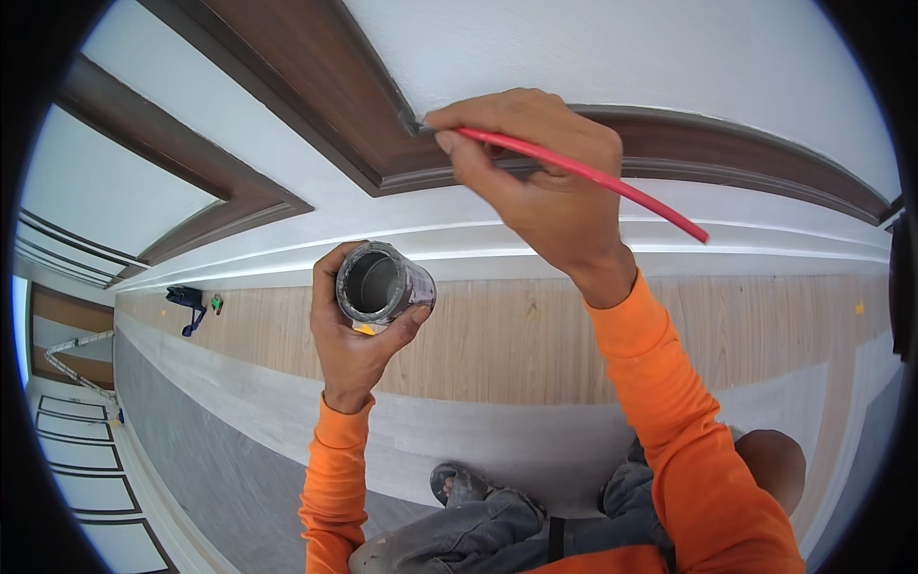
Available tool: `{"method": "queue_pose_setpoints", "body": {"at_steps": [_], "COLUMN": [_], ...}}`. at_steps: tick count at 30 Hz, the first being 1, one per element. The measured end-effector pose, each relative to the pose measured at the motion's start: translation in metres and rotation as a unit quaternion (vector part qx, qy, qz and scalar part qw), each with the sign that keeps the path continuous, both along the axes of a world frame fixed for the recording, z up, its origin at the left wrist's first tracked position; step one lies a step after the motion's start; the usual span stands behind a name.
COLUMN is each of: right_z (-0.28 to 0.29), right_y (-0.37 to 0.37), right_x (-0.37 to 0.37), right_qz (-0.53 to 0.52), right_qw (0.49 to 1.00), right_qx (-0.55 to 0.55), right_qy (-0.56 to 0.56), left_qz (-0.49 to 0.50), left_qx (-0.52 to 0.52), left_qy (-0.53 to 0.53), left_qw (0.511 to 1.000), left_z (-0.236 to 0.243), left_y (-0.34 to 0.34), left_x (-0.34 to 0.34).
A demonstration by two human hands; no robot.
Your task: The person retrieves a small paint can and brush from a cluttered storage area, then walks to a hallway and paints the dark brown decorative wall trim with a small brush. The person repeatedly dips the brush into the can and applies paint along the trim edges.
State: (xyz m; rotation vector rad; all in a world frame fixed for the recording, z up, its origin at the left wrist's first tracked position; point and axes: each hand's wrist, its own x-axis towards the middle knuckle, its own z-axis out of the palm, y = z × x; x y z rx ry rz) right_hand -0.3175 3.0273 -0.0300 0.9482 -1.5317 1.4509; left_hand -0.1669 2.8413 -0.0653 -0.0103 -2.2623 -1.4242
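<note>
My left hand [349,344] is wrapped round a small open paint can [384,285], smeared with dark grey and showing a grey inside. My right hand [545,177] grips a thin brush with a long red handle [660,199]. The brush's tip is at the inner corner of a dark brown wall moulding [392,100], where it borders a white panel [688,53]; my fingers partly hide the tip. The can is held below and to the left of the brush, in front of a white baseboard [717,239].
Below the baseboard runs a light wood-look floor strip [497,344], beside grey flooring [210,411]. A dark blue item [186,306] and a small green item [217,303] lie at the left. An aluminium ladder [76,368] stands farther off. My jeans and sandal [459,483] show at the bottom.
</note>
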Motion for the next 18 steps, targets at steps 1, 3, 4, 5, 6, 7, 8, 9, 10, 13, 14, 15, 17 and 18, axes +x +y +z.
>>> {"method": "queue_pose_setpoints", "body": {"at_steps": [1,3,4,5,6,7,8,9,10,13,14,15,17,18], "right_z": [0.0005,0.0013,0.0014,0.0006,-0.0004,-0.0011,0.0003,0.0031,0.0047,0.0074,0.0061,0.0035,0.0032,0.0051], "right_y": [-0.0008,-0.0025,-0.0028,-0.0035,-0.0032,-0.0027,-0.0006,0.0021,0.0029,0.0063,0.0035,-0.0002,-0.0027,-0.0021], "right_x": [0.0006,-0.0013,-0.0023,-0.0025,-0.0029,-0.0030,-0.0013,0.0018,0.0036,0.0012,0.0003,-0.0007,-0.0005,0.0008], "right_qz": [0.013,0.028,0.035,0.020,0.005,-0.011,-0.004,0.002,0.009,0.020,0.028,0.036,0.048,0.053], "right_qw": [0.999,0.998,0.998,0.999,1.000,1.000,0.999,0.999,0.998,0.999,0.999,0.999,0.997,0.997], "right_qx": [-0.025,-0.043,-0.052,-0.029,-0.006,0.017,0.031,0.043,0.056,0.017,0.006,-0.006,-0.023,-0.030], "right_qy": [-0.016,-0.021,-0.023,-0.010,0.002,0.015,0.008,0.001,-0.006,-0.026,-0.032,-0.037,-0.047,-0.052], "left_qz": [0.000,-0.002,-0.001,0.002,0.004,0.006,0.008,0.009,0.010,0.005,0.006,0.007,0.008,0.007], "left_qx": [0.002,0.001,-0.003,-0.008,-0.012,-0.015,-0.018,-0.018,-0.020,-0.016,-0.019,-0.021,-0.024,-0.018], "left_qy": [0.000,0.000,0.000,-0.001,0.000,0.000,0.000,0.000,0.000,0.002,0.001,0.002,0.005,0.005], "left_qw": [1.000,1.000,1.000,1.000,1.000,1.000,1.000,1.000,1.000,1.000,1.000,1.000,1.000,1.000], "left_z": [-0.0005,-0.0005,-0.0003,0.0003,0.0006,0.0007,0.0002,0.0000,-0.0001,-0.0023,-0.0017,-0.0008,0.0002,-0.0001], "left_y": [0.0002,0.0004,0.0003,-0.0008,-0.0019,-0.0031,-0.0037,-0.0044,-0.0053,-0.0022,-0.0029,-0.0033,-0.0034,-0.0031], "left_x": [-0.0001,-0.0011,-0.0016,-0.0008,-0.0004,0.0000,0.0005,0.0011,0.0018,-0.0015,-0.0011,-0.0008,-0.0004,-0.0005]}}
